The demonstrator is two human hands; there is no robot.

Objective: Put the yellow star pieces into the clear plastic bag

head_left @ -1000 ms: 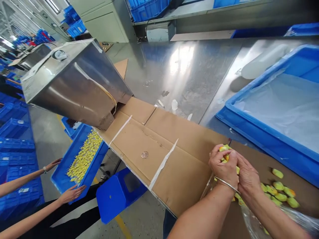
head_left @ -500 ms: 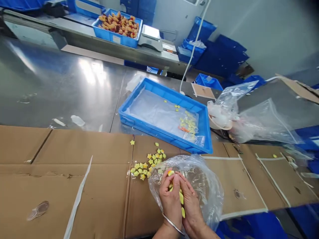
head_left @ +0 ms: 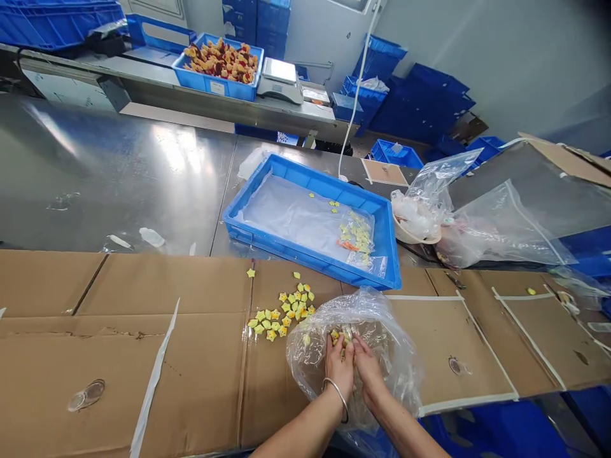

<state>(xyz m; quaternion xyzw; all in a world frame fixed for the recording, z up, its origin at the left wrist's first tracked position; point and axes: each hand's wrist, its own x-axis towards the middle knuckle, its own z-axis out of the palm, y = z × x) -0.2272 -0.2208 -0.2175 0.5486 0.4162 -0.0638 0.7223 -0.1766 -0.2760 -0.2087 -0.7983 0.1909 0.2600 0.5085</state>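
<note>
My left hand, with a silver bangle on its wrist, and my right hand reach into the mouth of a clear plastic bag. The two hands are cupped against each other around small yellow star-shaped pieces, a few of which show past my left fingertips. Most of what lies between the palms is hidden. Left of the bag, a loose cluster of the same yellow star pieces rests on the cardboard sheet. One lone star lies farther left.
Beyond the cardboard stands a blue tray with a plastic liner, several yellow pieces and something orange. Filled plastic bags and a bowl are at its right. On the rear shelf sit a crate of brown-and-red items and a scale.
My cupped hands have moved away from me and lower, deeper into the bag. Stars seen between my palms before are now mostly hidden. The view has shifted slightly.
</note>
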